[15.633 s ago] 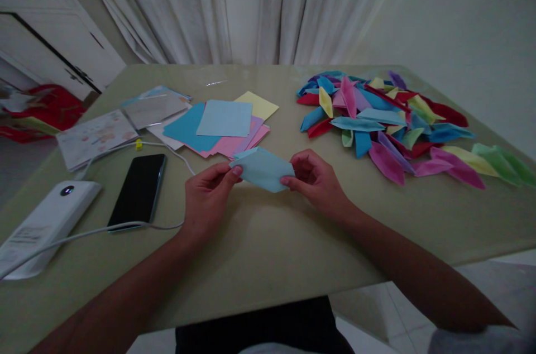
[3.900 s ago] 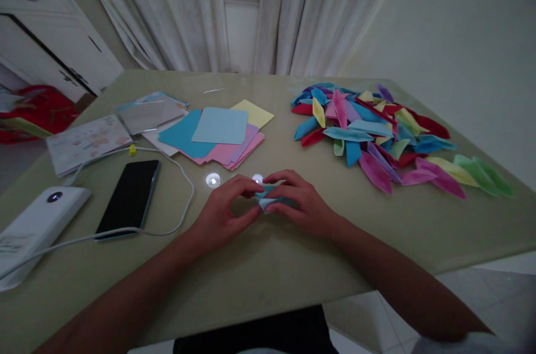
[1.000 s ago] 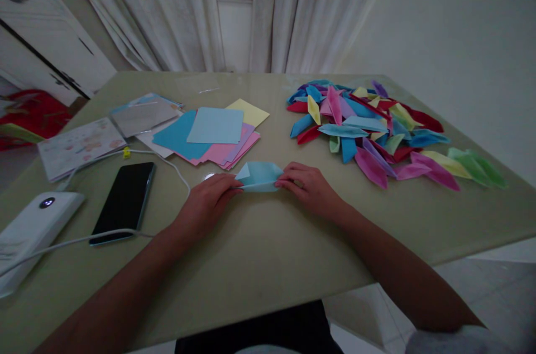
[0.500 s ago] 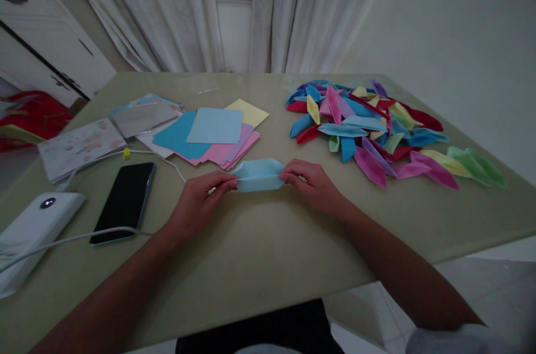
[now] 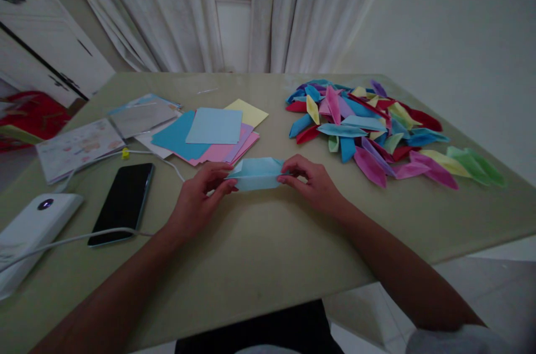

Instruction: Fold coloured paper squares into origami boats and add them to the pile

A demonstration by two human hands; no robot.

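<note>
Between my two hands is a folded light-blue paper boat [image 5: 258,180], long and narrow with pointed ends, held just above the table. My left hand [image 5: 203,192] pinches its left end between thumb and fingers. At the other end my right hand [image 5: 307,180] grips the right tip the same way. The boat's top is open and its near side faces me. Just beyond lies a spread of square paper sheets, with a light-blue sheet [image 5: 214,126] on top, a teal sheet [image 5: 178,136] and a yellow sheet [image 5: 250,114].
A heap of folded paper boats [image 5: 352,122] in many colours covers the right side of the table [image 5: 268,264]. To the left are a black phone [image 5: 121,203], a white power bank [image 5: 37,237] with a white cable [image 5: 104,231], and a printed packet [image 5: 79,147].
The fingers of my left hand have spread slightly and shifted along the boat's left end. My right fingers have loosened a little at the right tip. The boat has barely moved.
</note>
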